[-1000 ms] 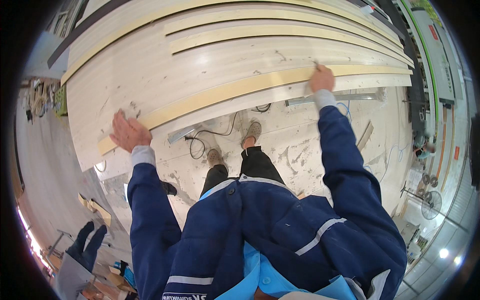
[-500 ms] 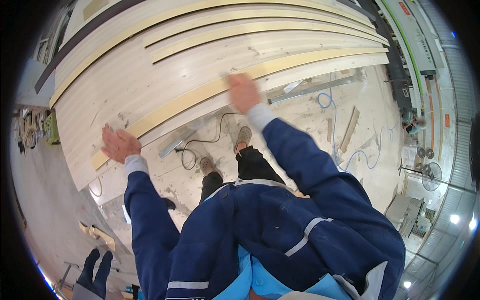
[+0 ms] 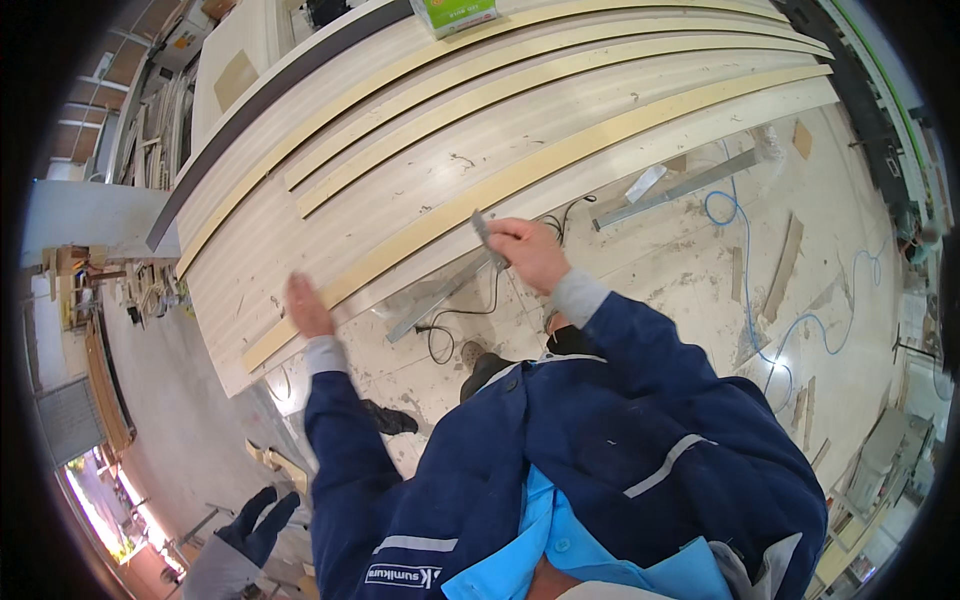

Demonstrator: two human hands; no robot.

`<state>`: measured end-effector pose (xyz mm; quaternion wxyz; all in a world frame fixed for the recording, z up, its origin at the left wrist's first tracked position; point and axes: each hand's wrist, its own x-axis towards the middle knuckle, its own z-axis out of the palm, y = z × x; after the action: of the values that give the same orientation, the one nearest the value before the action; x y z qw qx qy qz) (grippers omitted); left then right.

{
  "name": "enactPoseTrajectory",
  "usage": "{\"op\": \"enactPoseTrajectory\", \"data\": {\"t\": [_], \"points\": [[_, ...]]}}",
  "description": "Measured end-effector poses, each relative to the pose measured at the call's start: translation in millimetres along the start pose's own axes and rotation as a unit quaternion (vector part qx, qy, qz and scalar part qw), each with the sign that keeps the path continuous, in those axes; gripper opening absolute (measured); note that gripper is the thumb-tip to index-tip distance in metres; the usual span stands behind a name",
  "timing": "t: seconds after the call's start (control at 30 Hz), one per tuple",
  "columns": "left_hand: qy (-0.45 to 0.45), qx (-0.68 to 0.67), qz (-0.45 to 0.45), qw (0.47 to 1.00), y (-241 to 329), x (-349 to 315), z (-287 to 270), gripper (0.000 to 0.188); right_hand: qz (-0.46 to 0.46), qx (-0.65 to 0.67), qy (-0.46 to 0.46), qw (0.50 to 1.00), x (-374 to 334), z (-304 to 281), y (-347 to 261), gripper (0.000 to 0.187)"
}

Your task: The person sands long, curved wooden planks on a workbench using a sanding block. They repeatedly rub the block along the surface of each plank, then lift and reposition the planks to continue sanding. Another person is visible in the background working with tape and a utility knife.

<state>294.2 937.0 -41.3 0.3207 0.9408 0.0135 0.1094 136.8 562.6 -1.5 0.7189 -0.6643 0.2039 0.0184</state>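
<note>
My left hand (image 3: 309,306) is over the left part of a long pale-yellow strip (image 3: 430,235), its fingers stretched out and slightly blurred. Whether it touches the strip I cannot tell. My right hand (image 3: 535,252) is closed round a small flat grey tool (image 3: 482,228), whose tip points away from me at the strip's near edge. The exact kind of tool is unclear. This strip lies along the near side of a wide pale work surface (image 3: 235,290), which has small dark flecks on it.
Several more pale-yellow strips (image 3: 480,85) lie farther back, with a green box (image 3: 455,16) beyond them. A dark-edged board (image 3: 270,105) borders the far side. On the floor are a black cable (image 3: 432,345), a blue hose (image 3: 745,270) and metal bars (image 3: 680,185). Another person (image 3: 240,550) is at lower left.
My view has turned, and the scene sits farther right. My right hand has drawn back from the strip, and the grey tool now shows in it. My left hand's spread fingers have come together.
</note>
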Motion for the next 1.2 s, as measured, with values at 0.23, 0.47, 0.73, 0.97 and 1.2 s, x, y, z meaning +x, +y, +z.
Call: {"op": "enactPoseTrajectory", "data": {"t": [0.23, 0.47, 0.73, 0.97, 1.2], "points": [[-0.284, -0.468, -0.144, 0.824, 288.6, -152.4, 113.2, 0.032, -0.028, 0.052, -0.034, 0.998, -12.4, -94.7, -39.4, 0.025], [-0.383, -0.417, -0.13, 0.814, 342.2, -170.5, 153.1, 0.024, -0.019, 0.136, 0.06, 0.989, -41.1, -146.3, -27.8, 0.023], [-0.563, -0.246, 0.087, 0.784, 381.3, -183.6, 191.5, 0.025, 0.044, 0.187, 0.106, 0.976, -68.4, -225.0, -8.8, 0.028], [-0.447, -0.23, 0.436, 0.747, 444.6, -125.3, 239.8, 0.03, 0.03, 0.359, 0.292, 0.886, -90.6, -309.4, -1.6, 0.028], [-0.255, 0.075, 0.319, 0.91, 470.2, -95.4, 297.1, 0.065, -0.043, 0.387, 0.32, 0.864, -85.2, -370.3, 0.0, 0.029]]}}
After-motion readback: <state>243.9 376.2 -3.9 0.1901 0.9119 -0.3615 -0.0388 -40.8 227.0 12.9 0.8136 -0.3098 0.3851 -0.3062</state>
